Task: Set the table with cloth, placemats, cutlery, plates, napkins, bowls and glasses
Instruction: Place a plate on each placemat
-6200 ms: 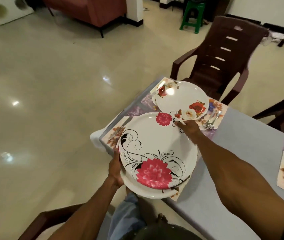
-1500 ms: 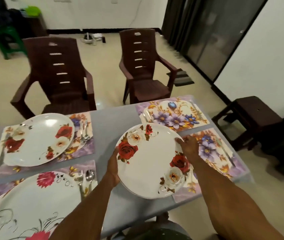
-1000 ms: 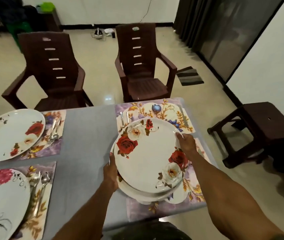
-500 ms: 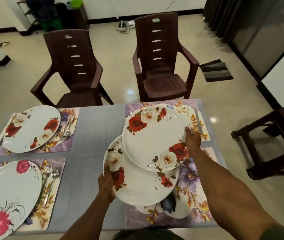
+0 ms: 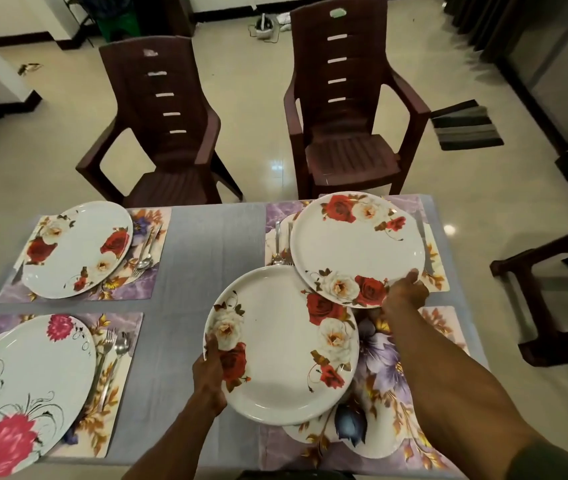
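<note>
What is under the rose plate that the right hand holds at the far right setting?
Under the rose plate held by the right hand lies a floral placemat, with cutlery showing at its left edge. The mat's middle is covered; whether the plate touches it cannot be told.

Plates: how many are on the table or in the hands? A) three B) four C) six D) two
B: two plates lie on the mats at left, the left hand holds one, and the right hand holds another.
</note>
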